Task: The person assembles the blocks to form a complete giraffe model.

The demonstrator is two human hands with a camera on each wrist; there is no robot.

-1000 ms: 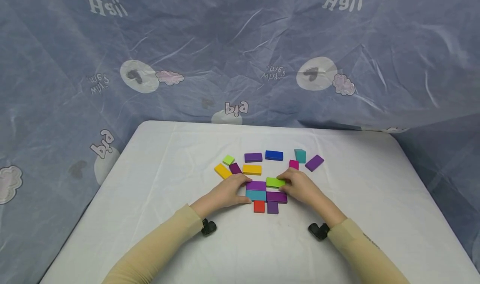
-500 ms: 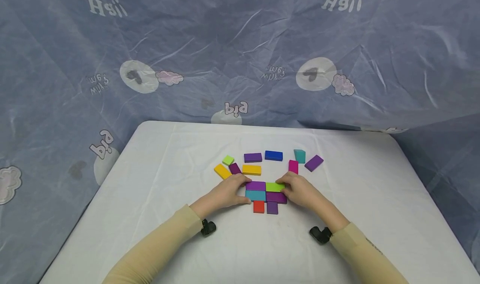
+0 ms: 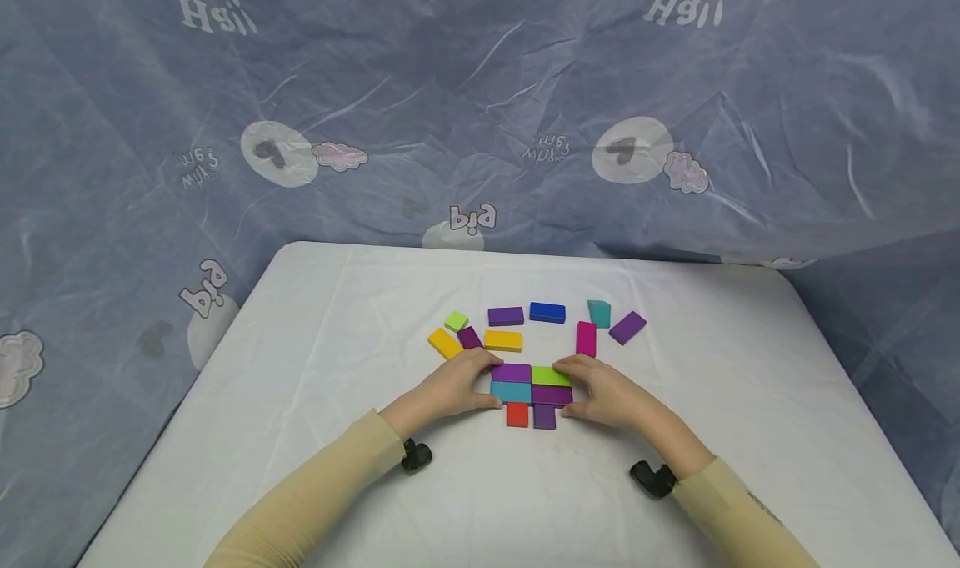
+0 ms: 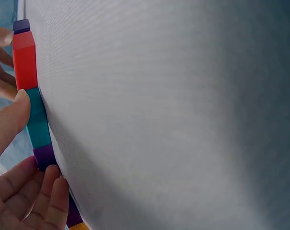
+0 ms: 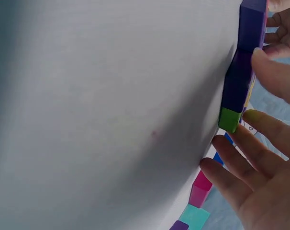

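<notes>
Flat blocks lie edge to edge on the white table. My left hand (image 3: 450,384) grips the left pair: its fingertips touch the far edge of a purple block (image 3: 512,374), while its thumb presses the near corner of a teal block (image 3: 511,393). On the other side my right hand (image 3: 611,391) spans a lime block (image 3: 550,376) and a dark purple block (image 3: 552,396), thumb at the near corner and fingers at the far edge. Below these rows sit a red block (image 3: 517,415) and a violet block (image 3: 544,417), side by side.
Loose blocks form an arc behind the hands. Yellow blocks (image 3: 503,341) and a small lime block (image 3: 456,321) lie left; a blue block (image 3: 547,313) is at the back. Magenta (image 3: 587,339), teal (image 3: 599,314) and purple (image 3: 628,328) blocks lie right. A patterned blue cloth (image 3: 480,92) hangs behind.
The lime block has moved toward me, flush against the dark purple block. My right thumb has shifted down to that block's near corner. The left hand has stayed in place.
</notes>
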